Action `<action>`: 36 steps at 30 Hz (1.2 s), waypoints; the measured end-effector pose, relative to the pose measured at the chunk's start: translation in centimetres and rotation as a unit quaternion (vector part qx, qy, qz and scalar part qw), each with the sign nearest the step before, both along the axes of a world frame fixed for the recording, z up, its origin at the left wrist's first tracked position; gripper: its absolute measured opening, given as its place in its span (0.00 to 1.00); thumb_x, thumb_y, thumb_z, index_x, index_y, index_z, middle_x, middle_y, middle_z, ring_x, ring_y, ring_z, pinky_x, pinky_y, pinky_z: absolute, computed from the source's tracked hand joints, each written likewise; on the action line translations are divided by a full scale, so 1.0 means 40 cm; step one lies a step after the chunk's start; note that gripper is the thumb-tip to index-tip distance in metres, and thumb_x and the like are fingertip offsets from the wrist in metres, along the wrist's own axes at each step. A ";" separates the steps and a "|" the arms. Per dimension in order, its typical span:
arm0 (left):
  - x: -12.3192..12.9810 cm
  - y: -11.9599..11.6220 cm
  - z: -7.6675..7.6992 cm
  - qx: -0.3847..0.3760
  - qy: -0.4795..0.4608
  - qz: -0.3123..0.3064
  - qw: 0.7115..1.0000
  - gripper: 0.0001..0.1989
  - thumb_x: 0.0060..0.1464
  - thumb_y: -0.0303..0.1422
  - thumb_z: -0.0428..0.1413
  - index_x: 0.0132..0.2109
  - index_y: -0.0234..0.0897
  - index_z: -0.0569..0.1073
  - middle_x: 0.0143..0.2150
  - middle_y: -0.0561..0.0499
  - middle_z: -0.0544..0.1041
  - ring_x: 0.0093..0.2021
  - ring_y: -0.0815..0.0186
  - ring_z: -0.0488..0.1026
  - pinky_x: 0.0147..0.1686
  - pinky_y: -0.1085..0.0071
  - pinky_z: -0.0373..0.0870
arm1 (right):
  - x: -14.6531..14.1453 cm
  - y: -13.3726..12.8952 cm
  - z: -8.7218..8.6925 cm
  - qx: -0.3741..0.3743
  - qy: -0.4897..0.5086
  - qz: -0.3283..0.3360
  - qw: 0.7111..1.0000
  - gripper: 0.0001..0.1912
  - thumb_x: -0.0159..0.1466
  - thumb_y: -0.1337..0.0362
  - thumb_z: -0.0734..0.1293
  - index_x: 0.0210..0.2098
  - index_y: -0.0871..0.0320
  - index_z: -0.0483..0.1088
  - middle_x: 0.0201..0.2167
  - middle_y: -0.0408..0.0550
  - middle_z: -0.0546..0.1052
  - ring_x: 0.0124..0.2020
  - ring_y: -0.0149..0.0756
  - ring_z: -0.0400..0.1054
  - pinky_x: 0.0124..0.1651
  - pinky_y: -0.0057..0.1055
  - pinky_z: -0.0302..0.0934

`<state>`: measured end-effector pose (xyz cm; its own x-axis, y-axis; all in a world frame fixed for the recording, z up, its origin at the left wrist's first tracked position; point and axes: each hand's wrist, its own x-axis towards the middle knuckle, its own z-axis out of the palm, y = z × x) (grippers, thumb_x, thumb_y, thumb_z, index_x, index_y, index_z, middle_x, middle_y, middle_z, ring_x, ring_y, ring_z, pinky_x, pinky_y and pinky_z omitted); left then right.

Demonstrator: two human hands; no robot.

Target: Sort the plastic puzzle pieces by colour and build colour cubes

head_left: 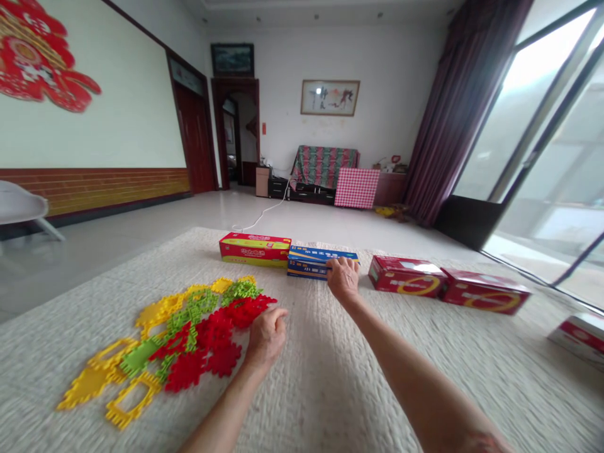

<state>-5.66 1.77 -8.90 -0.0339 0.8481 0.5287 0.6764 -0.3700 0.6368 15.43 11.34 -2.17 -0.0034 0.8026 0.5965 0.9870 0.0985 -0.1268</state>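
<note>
My right hand (343,277) is closed on the right end of a blue box (309,254), which lies on the pale textured mat (321,377). The blue box's left end meets a red and yellow-green box (255,249). My left hand (268,333) hovers low over the mat, fingers curled with the thumb against them; what they hold, if anything, is hidden. Left of it lie toothed red pieces (207,343), green pieces (193,308) and yellow pieces (92,380), spread in an overlapping pile.
Two dark red boxes (406,275) (486,290) lie end to end on the right. A red and white box (582,336) is at the right edge. Beyond the mat are a tiled floor (302,220), a white chair (21,204) and a low cabinet (311,194).
</note>
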 end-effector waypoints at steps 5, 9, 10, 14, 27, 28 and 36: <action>-0.003 -0.005 0.016 -0.011 -0.057 0.017 0.998 0.16 0.49 0.22 0.48 0.39 0.35 0.78 0.40 0.45 0.81 0.43 0.61 0.77 0.46 0.65 0.72 | 0.008 -0.068 0.057 -0.073 -0.037 0.018 0.996 0.11 0.61 0.65 0.61 0.36 0.52 0.75 0.38 0.50 0.74 0.44 0.45 0.60 0.50 0.43 0.44; -0.004 -0.023 0.040 0.009 -0.166 0.055 0.985 0.17 0.54 0.31 0.49 0.50 0.34 0.73 0.47 0.43 0.78 0.44 0.61 0.76 0.41 0.67 0.74 | 0.035 -0.200 0.064 -0.070 -0.033 0.068 0.995 0.09 0.60 0.66 0.63 0.35 0.53 0.75 0.36 0.48 0.74 0.42 0.42 0.62 0.48 0.38 0.47; -0.003 -0.031 0.049 0.017 -0.187 0.050 0.981 0.19 0.55 0.34 0.50 0.52 0.35 0.71 0.49 0.42 0.77 0.43 0.61 0.76 0.40 0.68 0.74 | 0.044 -0.241 0.062 -0.065 -0.026 0.084 0.994 0.09 0.59 0.66 0.63 0.35 0.53 0.75 0.35 0.48 0.74 0.41 0.41 0.62 0.48 0.37 0.48; 0.009 -0.072 0.094 0.034 -0.210 -0.028 0.977 0.26 0.56 0.42 0.50 0.58 0.34 0.65 0.54 0.39 0.72 0.48 0.60 0.73 0.40 0.67 0.74 | 0.069 -0.412 0.061 -0.051 -0.005 0.146 0.988 0.07 0.59 0.68 0.64 0.32 0.53 0.74 0.33 0.47 0.73 0.40 0.40 0.63 0.47 0.37 0.51; 0.017 -0.107 0.152 0.009 0.010 -0.255 0.967 0.29 0.52 0.46 0.55 0.55 0.31 0.69 0.61 0.38 0.66 0.63 0.55 0.61 0.62 0.59 0.58 | 0.230 -0.491 0.081 -0.114 0.141 0.196 0.964 0.18 0.55 0.65 0.68 0.46 0.56 0.72 0.53 0.53 0.70 0.52 0.42 0.67 0.55 0.41 0.61; 0.016 -0.106 0.156 0.004 0.019 -0.256 0.966 0.30 0.51 0.46 0.56 0.56 0.32 0.69 0.61 0.39 0.66 0.63 0.55 0.61 0.62 0.59 0.58 | 0.239 -0.489 0.079 -0.124 0.137 0.193 0.964 0.20 0.54 0.65 0.69 0.47 0.56 0.71 0.55 0.55 0.69 0.54 0.44 0.66 0.56 0.43 0.60; 0.009 -0.091 0.186 -0.068 0.107 -0.266 0.956 0.39 0.44 0.45 0.60 0.61 0.31 0.64 0.65 0.37 0.61 0.65 0.51 0.58 0.62 0.58 0.57 | 0.237 -0.479 0.133 -0.232 0.061 0.184 0.953 0.28 0.50 0.66 0.70 0.52 0.57 0.68 0.47 0.52 0.75 0.44 0.41 0.71 0.47 0.36 0.67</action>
<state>-5.29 -1.87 -1.44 0.5175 0.7765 0.3597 0.5356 -0.6217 0.5715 24.90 -7.80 3.15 -0.2891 0.9378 0.1922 0.8715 0.3409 -0.3524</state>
